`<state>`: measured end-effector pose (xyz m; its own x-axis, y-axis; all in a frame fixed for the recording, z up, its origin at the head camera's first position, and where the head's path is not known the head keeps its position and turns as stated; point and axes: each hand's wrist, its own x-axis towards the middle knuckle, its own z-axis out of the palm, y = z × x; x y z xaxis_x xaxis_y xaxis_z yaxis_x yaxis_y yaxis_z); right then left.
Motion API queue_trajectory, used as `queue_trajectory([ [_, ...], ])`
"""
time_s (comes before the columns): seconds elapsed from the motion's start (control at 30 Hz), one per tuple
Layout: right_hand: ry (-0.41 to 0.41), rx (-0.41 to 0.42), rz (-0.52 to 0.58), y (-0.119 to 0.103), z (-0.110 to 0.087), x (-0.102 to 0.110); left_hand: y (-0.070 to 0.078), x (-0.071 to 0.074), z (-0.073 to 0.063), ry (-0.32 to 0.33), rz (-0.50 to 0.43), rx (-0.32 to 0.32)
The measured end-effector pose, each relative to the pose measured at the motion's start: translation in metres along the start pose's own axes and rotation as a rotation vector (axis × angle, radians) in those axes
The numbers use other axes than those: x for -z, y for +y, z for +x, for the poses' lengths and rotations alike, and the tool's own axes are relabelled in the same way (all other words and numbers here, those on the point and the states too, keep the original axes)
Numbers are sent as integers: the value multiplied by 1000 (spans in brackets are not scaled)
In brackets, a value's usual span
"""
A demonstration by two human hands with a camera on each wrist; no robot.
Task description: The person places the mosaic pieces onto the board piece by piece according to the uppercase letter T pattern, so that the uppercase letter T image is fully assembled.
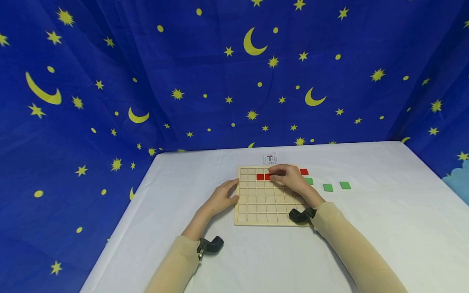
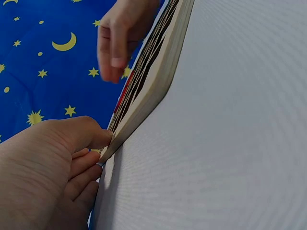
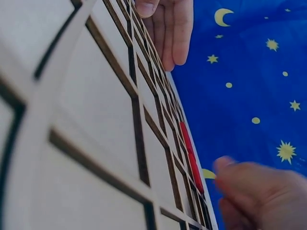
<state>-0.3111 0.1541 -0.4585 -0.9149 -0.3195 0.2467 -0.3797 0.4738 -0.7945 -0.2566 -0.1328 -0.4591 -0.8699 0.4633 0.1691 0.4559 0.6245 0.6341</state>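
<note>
A wooden grid board (image 1: 256, 223) lies on the table. My left hand (image 1: 220, 199) rests at its left side, thumb and fingers spread along the edge. In the left wrist view the thumb (image 2: 98, 136) touches the board's rim. Two red square tiles (image 1: 260, 177) sit side by side in cells of the second row from the far edge. My right hand (image 1: 291, 178) hovers over that row, fingertips right by the right-hand red tile. Its fingers (image 2: 118, 48) point down in the left wrist view, with no tile showing between them.
Right of the board lie a red tile (image 1: 304, 171) and several green tiles (image 1: 345, 185), one partly behind the right hand. A small printed card (image 1: 270, 158) with a coloured grid pattern is beyond the board. A blue star-and-moon curtain (image 1: 220, 73) encloses the white table (image 1: 278, 260).
</note>
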Motion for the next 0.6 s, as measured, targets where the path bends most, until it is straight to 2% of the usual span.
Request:
queue_trajectory([
  [0.17,1,-75,224,-11,3,11,1,1,0,-5,-6,5],
  [0.3,-19,-69,322,-25,1,26,2,2,0,-5,-3,2],
  [0.6,20,-93,279,-39,-15,67,2,1,-1,-4,-10,-7],
])
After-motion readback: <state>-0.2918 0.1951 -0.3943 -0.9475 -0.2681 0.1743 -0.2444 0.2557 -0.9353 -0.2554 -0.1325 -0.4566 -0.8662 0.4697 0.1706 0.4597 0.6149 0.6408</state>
